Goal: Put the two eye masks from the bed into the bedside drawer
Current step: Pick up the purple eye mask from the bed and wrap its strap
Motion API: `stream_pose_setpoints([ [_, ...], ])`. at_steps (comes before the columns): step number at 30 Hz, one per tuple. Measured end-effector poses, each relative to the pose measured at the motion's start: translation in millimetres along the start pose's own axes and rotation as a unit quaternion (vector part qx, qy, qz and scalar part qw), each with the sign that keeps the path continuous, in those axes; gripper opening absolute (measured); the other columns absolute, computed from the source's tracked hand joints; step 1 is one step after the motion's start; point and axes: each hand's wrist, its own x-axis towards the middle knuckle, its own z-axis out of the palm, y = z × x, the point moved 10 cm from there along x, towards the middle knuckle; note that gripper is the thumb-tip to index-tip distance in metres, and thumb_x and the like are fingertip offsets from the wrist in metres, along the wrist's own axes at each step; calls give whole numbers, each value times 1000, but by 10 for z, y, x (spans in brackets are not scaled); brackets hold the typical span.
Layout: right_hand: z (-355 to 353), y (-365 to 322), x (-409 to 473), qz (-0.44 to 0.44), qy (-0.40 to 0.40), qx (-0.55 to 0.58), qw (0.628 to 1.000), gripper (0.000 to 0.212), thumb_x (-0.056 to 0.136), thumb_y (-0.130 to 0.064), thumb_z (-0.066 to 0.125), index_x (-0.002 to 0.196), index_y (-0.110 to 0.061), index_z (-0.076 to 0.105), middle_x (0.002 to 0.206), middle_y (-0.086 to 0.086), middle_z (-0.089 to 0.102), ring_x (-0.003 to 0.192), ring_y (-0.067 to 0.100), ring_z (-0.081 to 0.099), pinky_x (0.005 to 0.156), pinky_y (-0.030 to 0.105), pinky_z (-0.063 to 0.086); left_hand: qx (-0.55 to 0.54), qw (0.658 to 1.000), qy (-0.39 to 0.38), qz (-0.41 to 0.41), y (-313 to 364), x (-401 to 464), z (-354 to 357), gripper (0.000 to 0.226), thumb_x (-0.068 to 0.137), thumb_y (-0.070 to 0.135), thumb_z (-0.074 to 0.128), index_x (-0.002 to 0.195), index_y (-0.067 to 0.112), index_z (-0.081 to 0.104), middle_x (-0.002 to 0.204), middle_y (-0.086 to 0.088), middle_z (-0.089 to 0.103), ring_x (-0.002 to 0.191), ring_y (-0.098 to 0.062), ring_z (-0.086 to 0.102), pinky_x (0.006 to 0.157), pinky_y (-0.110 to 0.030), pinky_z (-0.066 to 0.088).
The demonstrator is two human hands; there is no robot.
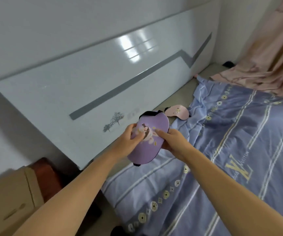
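Both hands, left hand (132,137) and right hand (172,140), pinch the soft purple cartoon-print eye mask (148,139) above the bed; the pink fabric eye mask (177,112) lies near the headboard. Next, probably, comes carrying it to the drawer, unseen here.

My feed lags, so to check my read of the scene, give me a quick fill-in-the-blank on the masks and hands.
1. The purple mask is held by ____ hands, the left hand and the right hand.
2. The mask lying by the headboard is ____ in colour.
3. The pink mask lies partly on the striped ____ sheet.

Missing words: both; pink; blue
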Motion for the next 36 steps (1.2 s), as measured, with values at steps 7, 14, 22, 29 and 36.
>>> stream_pose_setpoints([
  [7, 213, -14, -740, 15, -32, -80, 996, 23, 88, -26, 59, 83, -6, 68, 74, 5, 75, 70, 18, 71, 62, 24, 58, -97, 995, -13, -30, -7, -892, -68, 39, 84, 36, 63, 85, -3, 64, 81, -12, 55, 76, -20, 45, 72, -35, 31],
  [14, 612, 153, -1404, -6, 46, -60, 997, 45, 90, -50, 47, 117, -15, 54, 100, 1, 64, 93, 16, 64, 70, 28, 56, -262, 960, -29, -90, -236, -1767, -148, 18, 85, 20, 63, 73, 12, 74, 79, -8, 71, 65, -18, 67, 62, -26, 52],
  [22, 1755, 235, -2347, -131, -46, -304, 943, 30, 84, -36, 64, 103, -13, 66, 97, 11, 71, 91, 26, 66, 78, 39, 57, -416, 903, 6, -108, -763, -2852, -406, 19, 91, 23, 54, 91, 8, 65, 90, -10, 68, 80, -19, 62, 81, -33, 49],
  [29, 2109, 447, -2697, -105, -55, -156, 981, 9, 86, -29, 64, 92, -26, 69, 96, 4, 74, 87, 13, 71, 74, 30, 60, -281, 958, 5, -53, -951, -3425, -551, 36, 86, 27, 63, 119, 19, 53, 122, -7, 63, 109, -22, 61, 93, -46, 50],
  [36, 2108, 541, -2786, -64, -56, -83, 993, 14, 84, -31, 66, 93, -20, 68, 94, 2, 74, 86, 18, 70, 70, 31, 60, -398, 912, -99, -15, -855, -3584, -273, 21, 89, 21, 58, 107, 30, 62, 107, 1, 72, 101, -20, 67, 83, -39, 58],
])
